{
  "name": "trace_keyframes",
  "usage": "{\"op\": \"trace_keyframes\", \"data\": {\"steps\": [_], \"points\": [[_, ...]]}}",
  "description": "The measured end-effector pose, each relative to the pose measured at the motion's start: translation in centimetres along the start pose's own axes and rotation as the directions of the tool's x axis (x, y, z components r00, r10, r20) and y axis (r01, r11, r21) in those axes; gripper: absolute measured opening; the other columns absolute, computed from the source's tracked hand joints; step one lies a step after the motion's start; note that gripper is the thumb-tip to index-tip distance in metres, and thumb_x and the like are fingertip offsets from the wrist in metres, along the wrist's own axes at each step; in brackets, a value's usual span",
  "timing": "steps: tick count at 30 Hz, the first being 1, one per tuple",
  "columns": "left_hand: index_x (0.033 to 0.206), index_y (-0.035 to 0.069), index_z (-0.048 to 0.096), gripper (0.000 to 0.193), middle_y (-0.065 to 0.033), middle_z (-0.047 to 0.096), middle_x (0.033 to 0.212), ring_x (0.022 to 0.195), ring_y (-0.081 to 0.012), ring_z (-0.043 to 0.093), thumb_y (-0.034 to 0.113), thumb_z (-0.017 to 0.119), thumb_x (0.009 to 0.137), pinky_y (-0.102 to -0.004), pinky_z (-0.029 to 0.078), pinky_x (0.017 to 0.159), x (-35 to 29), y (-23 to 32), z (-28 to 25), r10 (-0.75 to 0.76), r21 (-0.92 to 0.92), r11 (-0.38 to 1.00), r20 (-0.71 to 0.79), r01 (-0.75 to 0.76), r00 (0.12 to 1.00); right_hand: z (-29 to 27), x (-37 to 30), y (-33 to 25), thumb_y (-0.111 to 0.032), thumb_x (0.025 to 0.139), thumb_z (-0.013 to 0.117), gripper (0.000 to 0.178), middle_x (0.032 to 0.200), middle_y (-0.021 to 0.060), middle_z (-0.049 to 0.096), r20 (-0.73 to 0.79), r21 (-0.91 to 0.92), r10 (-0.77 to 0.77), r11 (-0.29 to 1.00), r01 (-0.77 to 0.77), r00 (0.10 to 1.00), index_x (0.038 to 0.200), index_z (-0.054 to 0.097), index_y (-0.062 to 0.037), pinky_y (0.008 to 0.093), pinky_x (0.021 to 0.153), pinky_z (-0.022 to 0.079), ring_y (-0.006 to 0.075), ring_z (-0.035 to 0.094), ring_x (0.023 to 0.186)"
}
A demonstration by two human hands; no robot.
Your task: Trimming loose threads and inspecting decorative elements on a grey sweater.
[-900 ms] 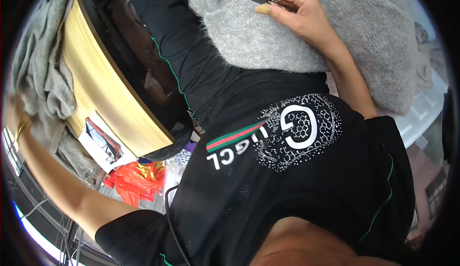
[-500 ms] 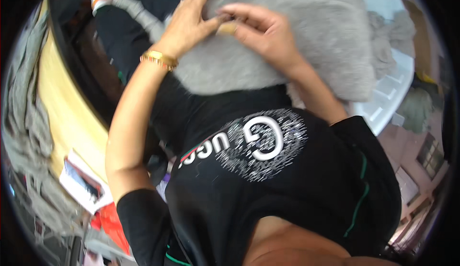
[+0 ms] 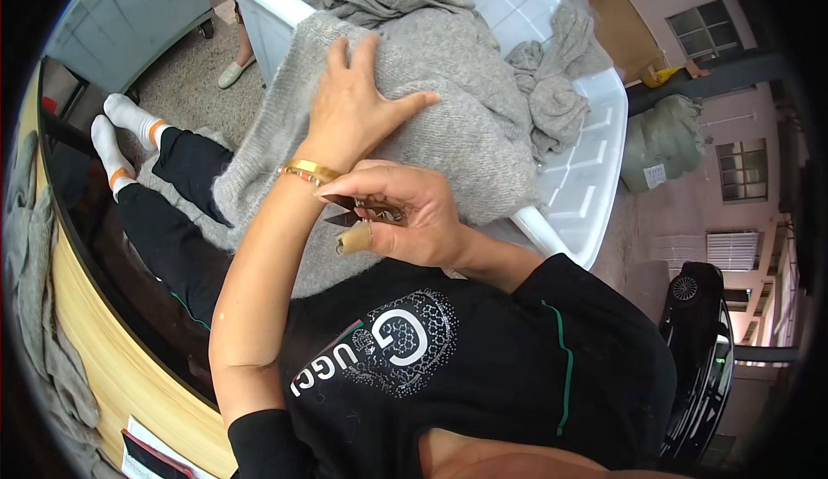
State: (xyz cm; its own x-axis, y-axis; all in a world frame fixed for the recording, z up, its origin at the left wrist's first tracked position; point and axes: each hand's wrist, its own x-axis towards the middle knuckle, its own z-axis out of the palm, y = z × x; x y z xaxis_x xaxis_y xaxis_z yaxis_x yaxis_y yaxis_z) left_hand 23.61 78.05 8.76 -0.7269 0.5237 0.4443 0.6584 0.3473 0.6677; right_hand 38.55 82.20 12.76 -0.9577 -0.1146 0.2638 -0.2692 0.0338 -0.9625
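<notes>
In the head view, the gray fluffy knit (image 3: 483, 147) lies over the person's lap and over the near edge of the white tub (image 3: 595, 177). The tub is close by, so it seems to help hold up the knit and keep it off the ground. More gray knits (image 3: 552, 74) lie bunched up in the tub.

The left hand (image 3: 358, 104) lies on top of the knit with its fingers spread wide and its thumb poking out to the right. It is likely spread like that to hold the soft cloth flat and stop it sliding.

The right hand (image 3: 414, 212) is curled around the small snips (image 3: 345, 213), with the thumb below. The two blades stand a bit apart and point left, just beside the left wrist. The snips sit inside the fingers, maybe so a little squeeze is enough to work them. A tan cover (image 3: 354, 239) sits on the right thumb, perhaps to keep it safe from the blades.

On the left is a yellow wooden table (image 3: 129, 367), with another gray cloth (image 3: 39, 306) along its far side.
</notes>
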Motion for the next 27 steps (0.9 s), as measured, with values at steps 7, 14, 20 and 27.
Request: {"op": "trace_keyframes", "data": {"steps": [7, 14, 20, 27], "points": [[0.121, 0.0, 0.064, 0.05, -0.0279, 0.065, 0.118, 0.101, -0.0353, 0.069, 0.019, 0.076, 0.077, -0.0438, 0.055, 0.088, 0.3, -0.1, -1.1, 0.016, -0.129, 0.991, 0.231, 0.015, 0.973, 2.2, -1.6, 1.9, -0.007, 0.095, 0.074, 0.045, 0.127, 0.0119, 0.064, -0.075, 0.242, 0.017, 0.97, 0.002, 0.997, 0.135, 0.059, 0.0068, 0.0304, 0.102, 0.05, 0.0157, 0.062, 0.119], [0.098, 0.002, 0.066, 0.022, -0.002, 0.066, 0.087, 0.075, -0.0085, 0.06, -0.002, 0.066, 0.076, -0.0241, 0.048, 0.067, -5.3, 0.5, -8.1, -0.164, -0.746, 0.501, 0.416, 0.439, 0.894, 0.9, -2.2, -2.1, -0.009, 0.092, 0.077, 0.049, 0.121, 0.0135, 0.068, -0.174, 0.087, -0.035, 0.995, 0.051, 0.984, 0.134, 0.059, 0.0095, 0.0275, 0.096, 0.052, 0.0167, 0.065, 0.111], [0.073, 0.01, 0.044, 0.029, 0.0019, 0.053, 0.08, 0.074, -0.0095, 0.046, 0.001, 0.069, 0.062, -0.0248, 0.038, 0.069, -11.6, 4.4, -17.4, -0.236, -0.718, 0.574, 0.315, 0.393, 0.919, -1.0, -1.4, -6.1, -0.03, 0.1, 0.069, 0.053, 0.093, 0.0036, 0.064, -0.289, -0.005, -0.316, 0.944, 0.329, 0.904, 0.134, 0.058, 0.0096, 0.0185, 0.056, 0.043, 0.0044, 0.054, 0.07], [0.084, 0.007, 0.048, 0.032, -0.0077, 0.06, 0.094, 0.081, -0.0169, 0.054, 0.007, 0.071, 0.061, -0.0315, 0.045, 0.074, -16.0, 3.8, -23.7, -0.233, -0.742, 0.626, 0.116, 0.241, 0.965, -4.8, -1.6, -9.2, -0.04, 0.104, 0.06, 0.055, 0.078, -0.0034, 0.054, -0.611, 0.08, -0.333, 0.876, 0.475, 0.718, 0.139, 0.058, 0.0022, 0.0182, 0.05, 0.028, 0.0017, 0.037, 0.054]]}}
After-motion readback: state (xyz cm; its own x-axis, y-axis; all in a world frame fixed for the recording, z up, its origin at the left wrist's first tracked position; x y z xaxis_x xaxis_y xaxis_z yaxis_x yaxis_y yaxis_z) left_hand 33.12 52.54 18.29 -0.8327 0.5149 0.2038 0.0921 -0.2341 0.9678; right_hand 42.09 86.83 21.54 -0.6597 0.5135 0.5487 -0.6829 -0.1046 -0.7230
